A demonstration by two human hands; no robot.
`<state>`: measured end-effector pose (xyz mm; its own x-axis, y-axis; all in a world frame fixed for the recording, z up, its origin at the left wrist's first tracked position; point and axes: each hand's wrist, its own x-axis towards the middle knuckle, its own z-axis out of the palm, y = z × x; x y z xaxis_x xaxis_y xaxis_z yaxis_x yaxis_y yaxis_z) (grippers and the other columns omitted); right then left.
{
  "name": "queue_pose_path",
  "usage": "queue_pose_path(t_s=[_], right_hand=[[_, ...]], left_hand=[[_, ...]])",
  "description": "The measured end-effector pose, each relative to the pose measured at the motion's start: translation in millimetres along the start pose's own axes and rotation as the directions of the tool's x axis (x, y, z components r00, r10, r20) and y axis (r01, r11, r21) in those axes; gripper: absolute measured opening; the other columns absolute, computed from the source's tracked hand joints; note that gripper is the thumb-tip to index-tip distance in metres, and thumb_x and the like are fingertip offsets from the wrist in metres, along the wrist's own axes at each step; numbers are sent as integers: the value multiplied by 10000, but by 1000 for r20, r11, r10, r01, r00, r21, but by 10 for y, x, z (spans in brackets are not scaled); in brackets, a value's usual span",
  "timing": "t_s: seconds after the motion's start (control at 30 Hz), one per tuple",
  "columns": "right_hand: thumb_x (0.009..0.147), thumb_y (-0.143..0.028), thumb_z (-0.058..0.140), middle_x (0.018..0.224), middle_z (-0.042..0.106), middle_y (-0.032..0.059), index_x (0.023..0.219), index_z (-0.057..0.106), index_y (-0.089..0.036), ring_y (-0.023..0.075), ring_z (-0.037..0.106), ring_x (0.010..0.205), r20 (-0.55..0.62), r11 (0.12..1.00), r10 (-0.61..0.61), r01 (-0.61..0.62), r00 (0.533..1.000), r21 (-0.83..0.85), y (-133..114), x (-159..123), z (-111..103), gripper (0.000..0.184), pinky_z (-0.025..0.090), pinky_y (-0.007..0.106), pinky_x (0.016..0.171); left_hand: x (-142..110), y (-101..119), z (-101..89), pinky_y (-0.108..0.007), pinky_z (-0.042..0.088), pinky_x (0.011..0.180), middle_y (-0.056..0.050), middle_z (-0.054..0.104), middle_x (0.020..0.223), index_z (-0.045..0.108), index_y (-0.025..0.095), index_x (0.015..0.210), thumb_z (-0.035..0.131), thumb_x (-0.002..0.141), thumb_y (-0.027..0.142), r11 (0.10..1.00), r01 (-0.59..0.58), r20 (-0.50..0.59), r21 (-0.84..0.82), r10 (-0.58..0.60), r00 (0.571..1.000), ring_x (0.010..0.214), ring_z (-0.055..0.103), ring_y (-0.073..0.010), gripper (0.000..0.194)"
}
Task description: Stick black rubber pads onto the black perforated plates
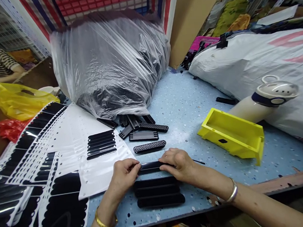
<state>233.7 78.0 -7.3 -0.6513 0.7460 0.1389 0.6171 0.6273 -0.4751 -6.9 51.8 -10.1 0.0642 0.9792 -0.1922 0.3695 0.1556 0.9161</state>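
Between my hands lies a glossy black strip (150,167), long and narrow with a pale line along it. My left hand (125,172) pinches its left end between thumb and fingers. The other end is gripped by my right hand (179,163), whose fingers cover part of it. Just below, several black bars with rounded ends (161,200) lie in a row. Above my hands sits a black piece with a latticed face (149,147), and more black plastic pieces (143,136) spill from a clear plastic bag (110,67).
Sheets of black adhesive-looking strips (66,198) cover the left side, with a white sheet (93,178) partly peeled. A yellow bin (233,134) and a bottle (261,100) stand at right, before a large white sack (242,56). A person in a striped sleeve (1,56) is far left.
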Motion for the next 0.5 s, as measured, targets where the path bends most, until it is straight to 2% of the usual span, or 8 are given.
queue_pose_path(t_s=[0.1, 0.17, 0.2, 0.27, 0.33, 0.43, 0.5], right_hand=[[836, -185, 691, 760, 734, 46, 840, 744, -190, 203, 628, 721, -33, 999, -19, 18, 999, -42, 14, -8, 40, 53, 460, 320, 702], [835, -184, 692, 751, 730, 43, 832, 741, -191, 195, 623, 713, -43, 999, -25, 23, 999, -34, 23, -6, 51, 50, 455, 311, 695], [835, -183, 694, 750, 730, 41, 833, 740, -192, 192, 623, 714, -47, 999, -27, 26, 999, -25, 27, -5, 52, 47, 455, 307, 697], [831, -178, 699, 752, 730, 37, 836, 737, -191, 190, 624, 720, -51, 1000, -29, 28, 998, -14, 28, 0, 48, 41, 454, 305, 704], [826, -177, 704, 750, 729, 34, 820, 732, -188, 190, 624, 721, -47, 1000, -24, 24, 999, -8, 21, 7, 36, 31, 455, 303, 703], [830, -186, 706, 748, 726, 31, 783, 723, -190, 184, 627, 719, -15, 1000, -7, 7, 1000, 8, 0, 22, 15, 50, 462, 298, 710], [826, -189, 712, 757, 728, 32, 779, 722, -192, 182, 631, 720, -3, 1000, 6, -6, 1000, 11, -17, 30, 4, 47, 467, 299, 725]], left_hand=[[-46, 38, -56, -259, 488, 511, -41, 688, 614, 747, 144, 845, 556, 815, 266, 977, -152, -92, 148, 167, 982, 514, 632, -167, 229], [-94, 101, -91, -282, 528, 593, -66, 721, 706, 740, 145, 919, 507, 849, 194, 930, -262, -137, 259, 304, 943, 611, 674, -187, 248], [-119, 138, -99, -295, 541, 639, -83, 735, 764, 733, 146, 948, 486, 857, 158, 887, -332, -140, 322, 391, 910, 677, 689, -200, 264], [-161, 203, -92, -318, 553, 706, -106, 745, 850, 721, 154, 979, 446, 856, 90, 767, -467, -88, 439, 555, 827, 782, 694, -218, 308], [-181, 238, -56, -326, 559, 709, -107, 743, 865, 711, 163, 995, 423, 839, 37, 659, -550, -25, 513, 652, 758, 798, 685, -220, 350], [-172, 222, 24, -339, 570, 684, -108, 748, 886, 701, 164, 973, 433, 810, -7, 566, -597, 5, 569, 723, 691, 789, 685, -220, 357], [-160, 190, 85, -392, 575, 721, -124, 756, 960, 699, 159, 952, 441, 789, -23, 511, -620, 31, 596, 757, 653, 865, 698, -253, 355]])
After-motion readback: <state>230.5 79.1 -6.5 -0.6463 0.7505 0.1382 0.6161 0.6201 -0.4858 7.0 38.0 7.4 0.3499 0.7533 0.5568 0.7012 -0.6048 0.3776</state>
